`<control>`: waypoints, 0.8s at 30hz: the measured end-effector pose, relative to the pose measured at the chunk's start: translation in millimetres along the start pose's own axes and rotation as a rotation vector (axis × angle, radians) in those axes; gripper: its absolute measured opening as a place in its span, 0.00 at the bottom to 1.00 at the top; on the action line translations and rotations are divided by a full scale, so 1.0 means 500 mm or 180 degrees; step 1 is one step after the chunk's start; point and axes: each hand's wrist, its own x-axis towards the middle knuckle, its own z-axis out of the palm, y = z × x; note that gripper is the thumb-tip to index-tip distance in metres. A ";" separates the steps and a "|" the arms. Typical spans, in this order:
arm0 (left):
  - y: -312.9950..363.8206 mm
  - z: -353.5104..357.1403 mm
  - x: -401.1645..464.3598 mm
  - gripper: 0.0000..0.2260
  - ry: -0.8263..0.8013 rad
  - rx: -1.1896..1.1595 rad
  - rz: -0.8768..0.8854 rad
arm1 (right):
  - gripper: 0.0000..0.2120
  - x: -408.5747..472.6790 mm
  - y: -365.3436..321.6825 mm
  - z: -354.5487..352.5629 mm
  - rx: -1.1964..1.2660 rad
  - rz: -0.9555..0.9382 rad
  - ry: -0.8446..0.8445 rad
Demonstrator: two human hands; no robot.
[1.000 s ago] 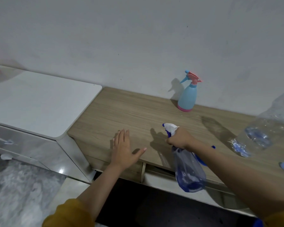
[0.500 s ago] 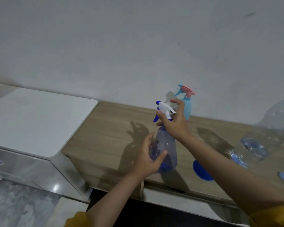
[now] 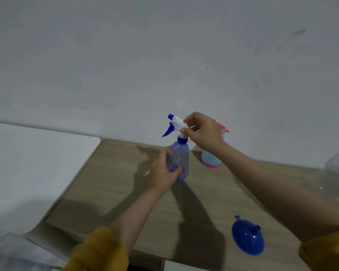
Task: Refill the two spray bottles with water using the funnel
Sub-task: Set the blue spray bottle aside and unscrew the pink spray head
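Left hand (image 3: 160, 174) grips the light, thin-walled clear spray bottle (image 3: 178, 160) while right-hand fingers (image 3: 186, 130) pinch its trigger head (image 3: 176, 123), likely best unscrewed at the collar.

- Wooden tabletop (image 3: 110, 184), light grain, spreading below and around the left hand (image 3: 161, 173).
- White cabinet top (image 3: 27, 163), left of that hand, its rounded corner butting against the tabletop.
- Grey-white wall (image 3: 164, 55) behind, above the hand.

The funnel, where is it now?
In the head view, the blue funnel lies on the wooden table at the lower right, near its front edge and under the right forearm.
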 end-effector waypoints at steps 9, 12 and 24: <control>-0.044 0.055 0.143 0.26 0.0151 0.0275 -0.0122 | 0.08 0.123 0.059 0.044 -0.0795 -0.0419 -0.0475; -0.051 0.070 0.172 0.26 0.0158 0.0261 -0.0155 | 0.08 0.147 0.069 0.050 -0.0823 -0.0370 -0.0417; -0.050 0.097 0.158 0.39 0.0692 0.0524 0.0030 | 0.14 0.133 0.111 -0.003 -0.1330 -0.0691 -0.0482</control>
